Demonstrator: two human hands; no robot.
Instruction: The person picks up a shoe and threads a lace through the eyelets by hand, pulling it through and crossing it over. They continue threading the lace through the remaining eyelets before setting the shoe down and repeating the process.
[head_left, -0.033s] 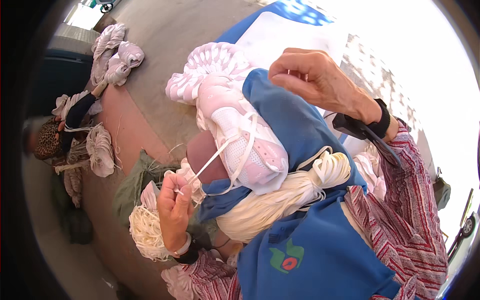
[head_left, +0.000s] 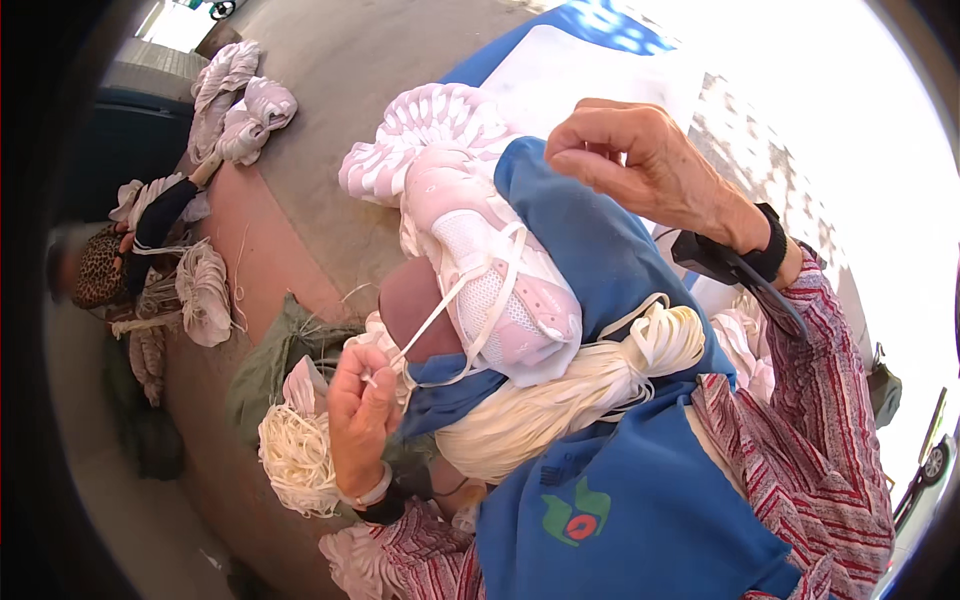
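Observation:
A row of nested pink-and-white shoe uppers (head_left: 435, 195) lies across my lap, its nearest upper facing me. A flat cream shoelace (head_left: 430, 320) crosses that upper's eyelets and runs down left to my left hand (head_left: 362, 405), where thumb and fingers pinch its end. Raised beyond the uppers, to the right, my right hand (head_left: 635, 165) is closed with fingers curled; whether it grips anything is hidden. Below the uppers, a thick bundle of cream laces (head_left: 550, 405) rests on my blue apron (head_left: 650, 510), looped at its right end.
A tangle of cream laces (head_left: 295, 455) and a green sack (head_left: 265, 365) are beside my left arm. Farther left, a person's dark sleeve (head_left: 160, 220) reaches among bundles of uppers (head_left: 245, 115). A white sheet (head_left: 580, 85) lies beyond my lap.
The whole view has shifted slightly. My left hand still pinches the lace and my right hand stays raised and closed.

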